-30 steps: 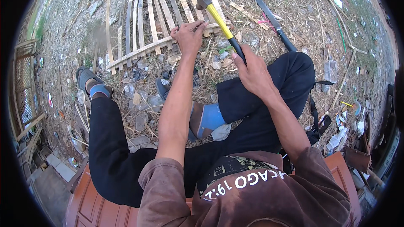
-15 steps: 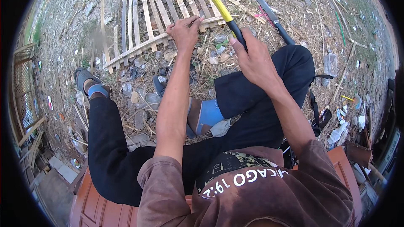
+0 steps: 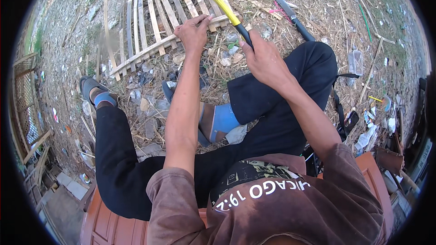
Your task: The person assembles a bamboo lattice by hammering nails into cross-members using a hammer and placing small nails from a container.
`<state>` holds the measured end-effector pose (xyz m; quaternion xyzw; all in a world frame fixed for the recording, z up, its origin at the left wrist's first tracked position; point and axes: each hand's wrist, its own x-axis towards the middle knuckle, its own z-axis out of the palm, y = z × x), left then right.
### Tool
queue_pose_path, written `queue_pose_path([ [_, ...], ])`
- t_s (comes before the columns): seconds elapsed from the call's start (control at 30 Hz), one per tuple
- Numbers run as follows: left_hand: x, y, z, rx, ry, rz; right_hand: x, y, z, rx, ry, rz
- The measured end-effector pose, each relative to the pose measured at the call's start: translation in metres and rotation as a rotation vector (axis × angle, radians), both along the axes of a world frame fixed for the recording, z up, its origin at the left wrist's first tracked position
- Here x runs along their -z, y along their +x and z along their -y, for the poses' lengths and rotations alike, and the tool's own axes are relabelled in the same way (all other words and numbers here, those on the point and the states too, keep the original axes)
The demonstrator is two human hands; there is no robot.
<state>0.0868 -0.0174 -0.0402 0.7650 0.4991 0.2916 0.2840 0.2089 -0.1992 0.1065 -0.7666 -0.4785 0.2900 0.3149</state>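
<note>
My right hand (image 3: 268,59) grips the black handle end of a hammer (image 3: 225,7) with a yellow shaft. Its metal head is raised over the slats, just beyond my left hand (image 3: 192,35). That left hand rests on the crossbar (image 3: 147,52) of a wooden slat panel, thumb and fingertips pinched together near the bar's right part. Whatever is between those fingertips is too small to make out. Thin wooden slats (image 3: 152,11) fan away from the crossbar on the ground, their far ends out of view.
A long knife with a black handle (image 3: 302,29) lies right of the hammer. Dry straw, stones and litter cover the ground. My bent leg (image 3: 309,72) is close under my right forearm. A clear plastic container (image 3: 355,62) lies further right. Beneath me is a reddish-brown panelled board (image 3: 106,222).
The hammer has come down and a little left, its head nearer the slats. My left hand keeps its pinch at the crossbar. The whole view has shifted slightly.
</note>
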Motion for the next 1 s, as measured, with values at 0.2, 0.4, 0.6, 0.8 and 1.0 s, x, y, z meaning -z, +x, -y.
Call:
queue_pose_path([
  [0.2,0.000,-0.006,-0.002,-0.024,0.021,-0.010,-0.028,-0.001,-0.014,-0.034,0.017,-0.037],
  [0.4,-0.006,0.002,0.002,-0.004,-0.021,0.018,0.011,-0.004,0.002,-0.041,0.051,0.003],
  [0.6,-0.003,-0.008,0.005,-0.023,-0.018,-0.024,-0.029,-0.007,-0.017,-0.003,-0.014,-0.060],
  [0.8,-0.013,0.006,0.006,-0.007,-0.067,-0.034,0.013,0.002,0.002,-0.020,-0.023,0.042],
  [1.0,-0.006,-0.005,0.010,-0.007,0.006,-0.026,-0.035,0.000,-0.013,0.004,-0.008,-0.030],
])
